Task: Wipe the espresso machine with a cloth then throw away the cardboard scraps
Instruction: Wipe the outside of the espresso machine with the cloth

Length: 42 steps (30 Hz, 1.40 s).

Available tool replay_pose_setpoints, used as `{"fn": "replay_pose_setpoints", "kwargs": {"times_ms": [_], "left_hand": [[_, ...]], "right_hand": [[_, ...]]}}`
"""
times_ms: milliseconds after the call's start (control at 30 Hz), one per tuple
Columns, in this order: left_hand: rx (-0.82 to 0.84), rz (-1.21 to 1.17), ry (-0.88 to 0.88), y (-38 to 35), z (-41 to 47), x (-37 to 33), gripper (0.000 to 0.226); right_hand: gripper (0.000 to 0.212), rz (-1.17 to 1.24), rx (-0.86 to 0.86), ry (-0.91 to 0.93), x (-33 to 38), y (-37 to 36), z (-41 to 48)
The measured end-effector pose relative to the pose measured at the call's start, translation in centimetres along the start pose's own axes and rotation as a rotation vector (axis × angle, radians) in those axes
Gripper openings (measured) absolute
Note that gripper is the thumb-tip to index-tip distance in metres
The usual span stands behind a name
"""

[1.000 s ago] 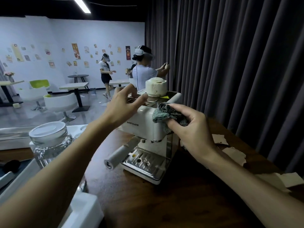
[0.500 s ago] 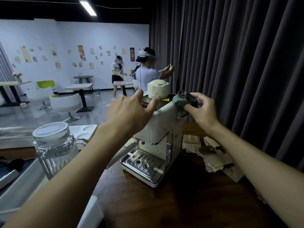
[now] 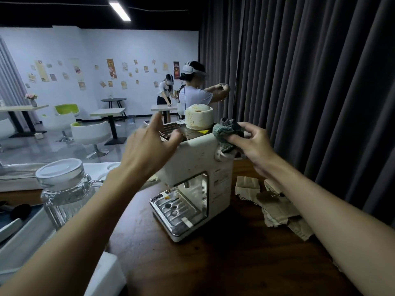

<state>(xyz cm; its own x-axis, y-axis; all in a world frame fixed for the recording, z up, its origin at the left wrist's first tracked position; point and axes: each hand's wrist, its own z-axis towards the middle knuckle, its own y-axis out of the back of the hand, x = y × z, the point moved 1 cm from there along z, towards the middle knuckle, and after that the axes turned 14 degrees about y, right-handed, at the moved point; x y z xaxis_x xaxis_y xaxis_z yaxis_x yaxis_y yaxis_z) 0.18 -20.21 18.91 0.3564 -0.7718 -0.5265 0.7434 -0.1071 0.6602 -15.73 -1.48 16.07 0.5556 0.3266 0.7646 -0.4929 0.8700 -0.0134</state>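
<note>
1. The espresso machine point(image 3: 198, 167), cream-white and speckled with stains, stands on the dark wooden table point(image 3: 213, 263), its metal drip tray point(image 3: 176, 212) facing the camera.
2. The right hand point(image 3: 254, 146) is clenched around a bunched teal cloth point(image 3: 226, 130), and presses it onto the machine's top right corner; a pale edge of the cloth hangs down the side.
3. The left hand point(image 3: 147, 150) is spread loose, fingers splayed and grasping nothing, thumb and fingertips at the machine's top left edge by the metal grate.
4. A round, stained white cap point(image 3: 198, 118) sits on top of the machine, just beside the cloth.
5. The cardboard scraps point(image 3: 275, 206) lie torn and scattered on the table to the right of the machine, partly under the right forearm.
6. On the left stands a clear glass jar point(image 3: 64, 189) with a white lid, next to a white tray point(image 3: 25, 238).
7. Dark grey curtains point(image 3: 310, 82) hang behind; two people in headsets stand farther back.
</note>
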Motion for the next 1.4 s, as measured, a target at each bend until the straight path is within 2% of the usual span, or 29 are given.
{"fn": "replay_pose_setpoints", "kwargs": {"times_ms": [133, 267, 567, 1133, 1400], "left_hand": [[0.035, -0.143, 0.031, -0.1, 0.7, 1.6, 0.031], [0.018, -0.176, 0.019, -0.5, 0.5, 2.0, 0.033], [0.004, -0.231, -0.022, -0.7, -0.3, 1.8, 0.026], [-0.023, -0.145, -0.145, -0.8, 0.0, 1.9, 0.033], [-0.027, -0.164, -0.123, -0.8, -0.3, 1.7, 0.033]], "right_hand": [[0.026, -0.073, -0.025, 0.132, 0.3, -1.4, -1.3], [0.024, -0.090, -0.095, 0.133, 0.3, -1.6, -2.0], [0.025, -0.060, -0.115, 0.103, 0.3, -1.6, -2.2], [0.024, -0.096, -0.224, 0.157, 1.2, -2.2, -3.4], [0.022, -0.137, -0.225, 0.148, 1.5, -2.3, -3.4]]}}
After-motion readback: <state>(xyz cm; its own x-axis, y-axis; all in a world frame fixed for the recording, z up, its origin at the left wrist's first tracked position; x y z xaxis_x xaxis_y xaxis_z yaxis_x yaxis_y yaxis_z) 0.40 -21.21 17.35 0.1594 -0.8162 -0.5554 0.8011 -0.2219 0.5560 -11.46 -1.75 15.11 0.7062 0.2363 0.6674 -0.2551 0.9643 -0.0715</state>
